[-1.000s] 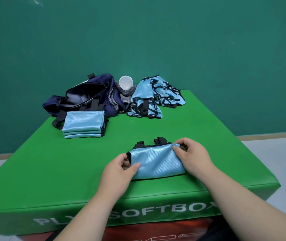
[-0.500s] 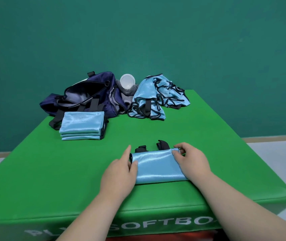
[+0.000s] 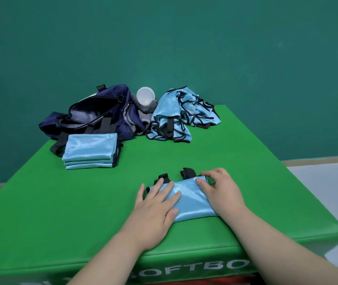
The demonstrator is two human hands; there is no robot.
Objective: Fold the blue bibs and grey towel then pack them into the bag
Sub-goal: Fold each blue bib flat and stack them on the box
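A folded light-blue bib (image 3: 188, 197) with black straps lies near the front of the green soft box (image 3: 61, 202). My left hand (image 3: 155, 208) lies flat on its left half, fingers straight. My right hand (image 3: 219, 192) rests on its right end, fingertips and thumb at the far corner. A stack of folded blue bibs (image 3: 91, 150) sits at the back left, in front of the open navy bag (image 3: 94, 114). A heap of unfolded blue bibs (image 3: 176, 114) lies at the back centre. The grey towel (image 3: 143, 108) is bunched between the bag and the heap.
A white cup (image 3: 145, 96) lies on the grey towel with its mouth toward me. The soft box ends in a drop at the front and right edges. A teal wall stands behind it.
My left hand has moved from the bib's left edge onto its top and now lies flat on it. My right hand stays at the right end. The view has shifted closer.
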